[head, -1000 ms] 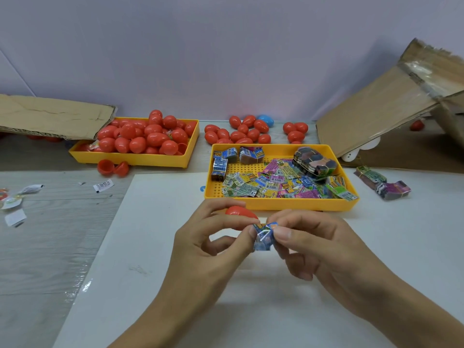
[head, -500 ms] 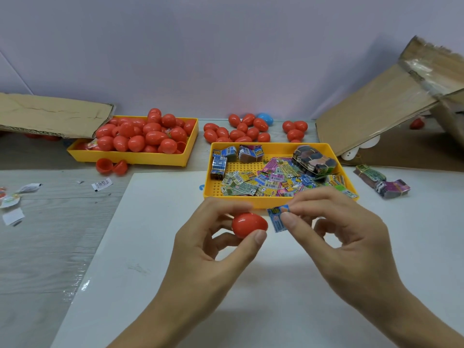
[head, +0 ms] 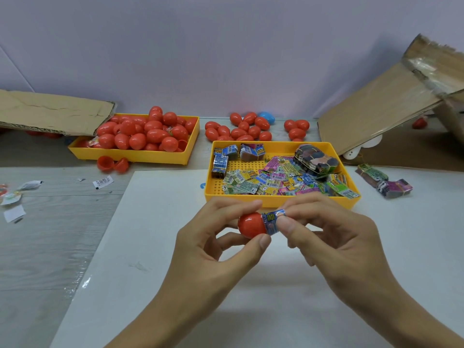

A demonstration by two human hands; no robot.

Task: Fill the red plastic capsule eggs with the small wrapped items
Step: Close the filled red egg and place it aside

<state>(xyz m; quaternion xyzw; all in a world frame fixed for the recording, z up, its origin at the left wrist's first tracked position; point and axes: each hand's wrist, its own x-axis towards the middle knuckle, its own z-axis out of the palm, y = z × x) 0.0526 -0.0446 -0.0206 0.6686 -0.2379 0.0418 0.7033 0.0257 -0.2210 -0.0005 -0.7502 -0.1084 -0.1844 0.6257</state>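
Note:
My left hand [head: 216,247] pinches a red egg half [head: 251,225] between thumb and fingers above the white board. My right hand [head: 334,237] pinches a small blue wrapped item [head: 273,221], whose end sits in the open mouth of that egg half. Just behind my hands stands a yellow tray [head: 281,202] with several wrapped items [head: 273,183] and small bundles. Another yellow tray [head: 130,155] at the back left is piled with red eggs [head: 148,133].
Loose red eggs [head: 241,130] and one blue egg [head: 266,117] lie by the wall. An opened red egg [head: 111,164] lies before the left tray. Cardboard flaps [head: 371,109] lean at right and left. Two wrapped bundles [head: 384,180] lie at right, paper scraps [head: 15,197] at left.
My right hand moved left and brought the wrapped item from beside the egg half into its open mouth. My left hand turned the egg half toward it.

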